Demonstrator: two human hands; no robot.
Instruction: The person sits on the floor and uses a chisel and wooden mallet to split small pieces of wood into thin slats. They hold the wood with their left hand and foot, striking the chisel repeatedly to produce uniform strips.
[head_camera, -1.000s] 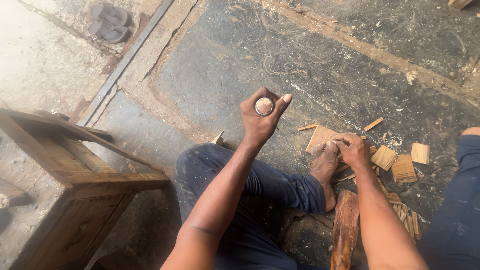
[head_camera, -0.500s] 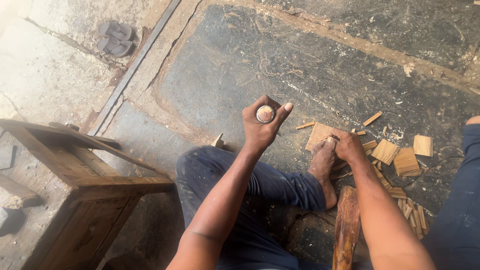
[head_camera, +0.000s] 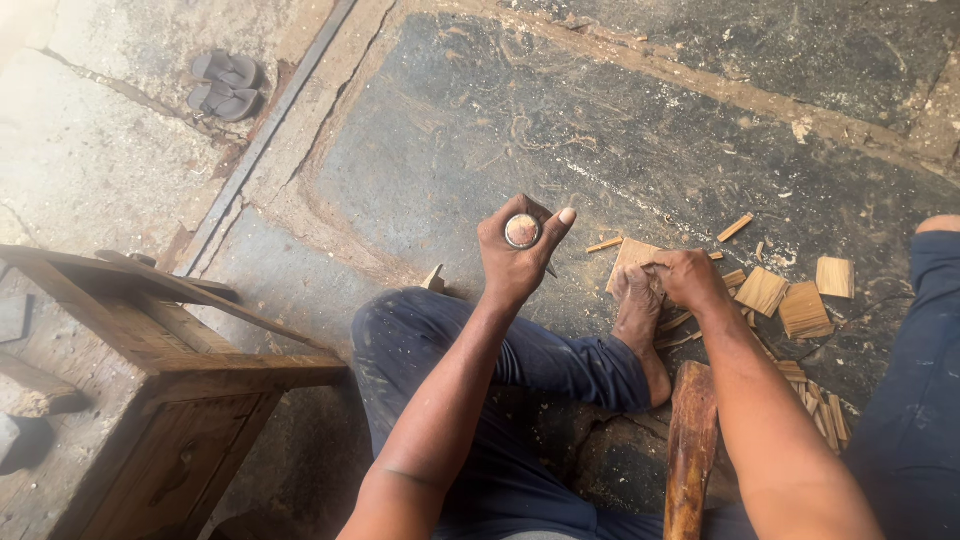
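- Against the frames before, the left hand (head_camera: 517, 255) has barely shifted: it is raised over the knee as it was, with the round-ended tool (head_camera: 522, 231) in the same place in the fist.
- The right hand (head_camera: 690, 277) has stayed low on the floor by the bare foot (head_camera: 640, 315); the view itself has swung slightly.
- Left grip: closed around the tool, fingers wrapped about its shaft, thumb stretched up beside the round end, which faces the camera.
- Right grip: fingers curled down on the flat wood piece (head_camera: 632, 262), pinning it to the stone floor (head_camera: 480, 120) just beside the toes; how tightly they close I cannot tell.
- More cut wood tiles (head_camera: 790, 300) lie scattered to the right, near that hand.
- A wooden mallet handle (head_camera: 690, 450) lies between the legs, and a wooden stool (head_camera: 170, 370) stands at left.
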